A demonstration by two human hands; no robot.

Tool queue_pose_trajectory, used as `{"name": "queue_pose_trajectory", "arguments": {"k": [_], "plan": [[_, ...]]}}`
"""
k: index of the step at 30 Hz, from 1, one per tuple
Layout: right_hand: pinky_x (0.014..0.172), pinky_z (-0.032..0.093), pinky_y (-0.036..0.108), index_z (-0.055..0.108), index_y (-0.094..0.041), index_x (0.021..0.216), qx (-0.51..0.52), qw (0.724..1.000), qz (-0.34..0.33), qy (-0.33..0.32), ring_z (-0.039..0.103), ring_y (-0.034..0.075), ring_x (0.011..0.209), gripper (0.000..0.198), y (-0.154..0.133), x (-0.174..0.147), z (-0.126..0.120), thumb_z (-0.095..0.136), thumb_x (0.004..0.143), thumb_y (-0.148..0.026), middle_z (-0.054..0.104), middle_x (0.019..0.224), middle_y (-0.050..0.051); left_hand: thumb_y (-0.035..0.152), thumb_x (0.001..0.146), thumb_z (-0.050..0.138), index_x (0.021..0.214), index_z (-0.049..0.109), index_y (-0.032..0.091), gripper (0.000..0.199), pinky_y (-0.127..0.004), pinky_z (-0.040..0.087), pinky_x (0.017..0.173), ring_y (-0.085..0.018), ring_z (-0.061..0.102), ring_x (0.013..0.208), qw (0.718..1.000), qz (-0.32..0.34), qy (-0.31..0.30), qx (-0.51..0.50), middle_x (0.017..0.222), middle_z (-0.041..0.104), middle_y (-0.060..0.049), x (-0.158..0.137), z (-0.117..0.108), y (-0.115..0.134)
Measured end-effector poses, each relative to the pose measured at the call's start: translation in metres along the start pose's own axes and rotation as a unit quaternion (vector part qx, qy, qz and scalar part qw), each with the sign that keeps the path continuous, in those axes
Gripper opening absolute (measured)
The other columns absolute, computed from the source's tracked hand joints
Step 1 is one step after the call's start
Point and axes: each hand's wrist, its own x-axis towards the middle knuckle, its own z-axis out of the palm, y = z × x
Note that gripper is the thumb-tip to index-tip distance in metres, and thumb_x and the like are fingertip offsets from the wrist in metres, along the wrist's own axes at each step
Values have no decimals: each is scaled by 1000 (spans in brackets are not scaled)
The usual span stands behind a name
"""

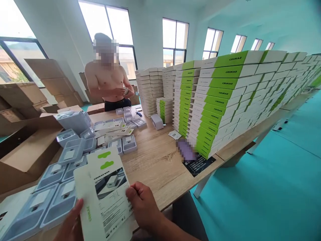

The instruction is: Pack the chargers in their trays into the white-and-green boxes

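Observation:
Between my two hands is a flattened white and green cardboard packaging box (105,201), its printed face toward me and its hang tab at the top. My left hand (71,222) grips its left edge low down, with part of the hand behind the card. At the right edge, my right hand (144,202) pinches the card between thumb and curled fingers. Just left of the box lie plastic trays (59,204), several of them holding small white blocks. More flat cartons (114,129) lie in a pile beyond it.
A tall wall of packed CEUKAZ boxes (218,100) runs along the right of the wooden table (155,160). A dark printed sheet (200,165) lies near the right edge. Across the table stands a person (107,77) handling a small item. An open brown carton (30,144) is at left.

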Motion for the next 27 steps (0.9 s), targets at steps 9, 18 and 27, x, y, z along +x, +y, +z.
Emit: {"name": "queue_pose_trajectory", "arguments": {"k": [9, 18, 27], "plan": [[71, 48, 29, 69, -15, 103, 9, 995, -20, -100, 62, 20, 85, 62, -14, 4, -10, 59, 90, -75, 69, 96, 9, 68, 78, 77, 139, 44, 27, 80, -50, 57, 101, -36, 64, 126, 967, 61, -243, 42, 141, 63, -16, -16, 21, 65], [78, 49, 31, 70, -17, 123, 208, 949, 90, -220, 68, 21, 88, 68, -62, 14, -22, 59, 90, -76, 76, 103, 10, 8, 65, 65, 163, 17, 37, 113, -61, 57, 101, -45, 51, 141, 752, 353, -207, 517, 168, 30, -17, -33, 16, 83], [73, 43, 24, 73, -13, 110, 263, 918, 142, -260, 60, 14, 76, 53, -46, 21, -19, 87, 75, -51, 70, 89, 5, 1, 72, 63, 146, 34, 32, 85, -55, 52, 112, -36, 41, 150, 757, 415, -201, 464, 168, 27, -14, -34, 16, 67]]}}
